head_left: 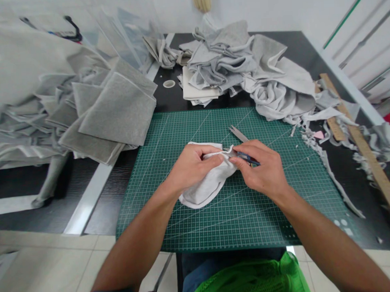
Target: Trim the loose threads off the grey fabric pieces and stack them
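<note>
A light grey piece of fabric (pixel 206 187) with rolled edges is bunched between my hands, just above the green cutting mat. My left hand (pixel 192 166) pinches its upper edge between thumb and fingers. At the fabric's right end, my right hand (pixel 262 166) is closed on the edge, thumb against fingers. A pair of scissors with dark blue handles (pixel 251 159) and metal blades (pixel 238 133) shows around my right hand. The hand hides their middle, so I cannot tell whether they are held or lie beneath it.
The green cutting mat (pixel 153 228) covers the table's front. Grey fabric pieces (pixel 116 109) are stacked at left, with a crumpled fabric heap (pixel 225 51) behind. On the right are fabric scraps (pixel 332 173) and a wooden ruler (pixel 378 174). A white tape roll (pixel 169 83) lies behind the mat.
</note>
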